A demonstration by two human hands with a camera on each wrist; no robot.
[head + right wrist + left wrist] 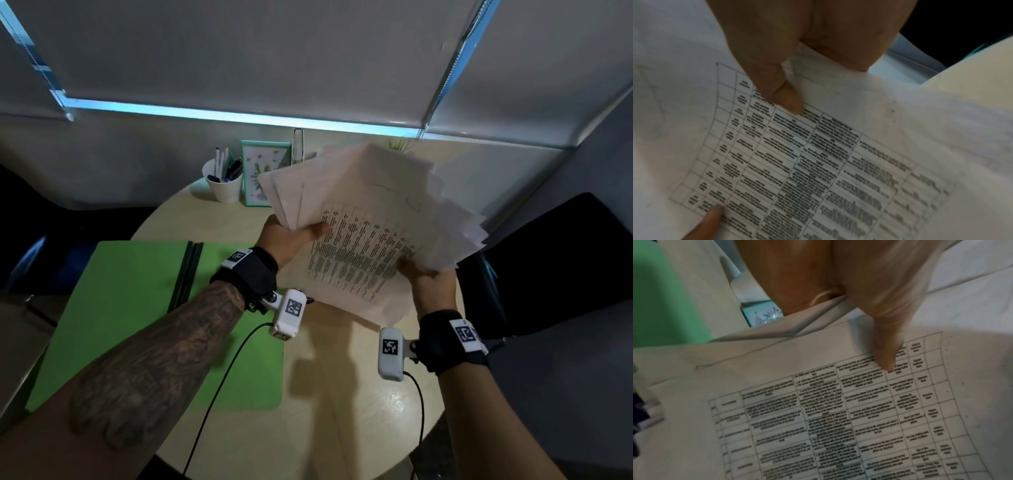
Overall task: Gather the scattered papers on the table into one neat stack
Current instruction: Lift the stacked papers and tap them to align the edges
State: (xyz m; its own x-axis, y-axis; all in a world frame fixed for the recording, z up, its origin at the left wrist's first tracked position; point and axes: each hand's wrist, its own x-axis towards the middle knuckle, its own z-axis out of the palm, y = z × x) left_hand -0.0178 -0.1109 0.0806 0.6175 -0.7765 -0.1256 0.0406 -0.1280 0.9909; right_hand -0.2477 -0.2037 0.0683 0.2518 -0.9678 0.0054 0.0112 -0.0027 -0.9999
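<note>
While fanned, papers [370,219] between thumbs and fingers.

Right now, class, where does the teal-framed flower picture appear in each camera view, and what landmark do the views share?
Head: the teal-framed flower picture stands at the table's far side, beside the pen cup.
Left wrist: left of centre, beside the left hand.
Right wrist: not in it.
Shared landmark: the printed table sheet.
</note>
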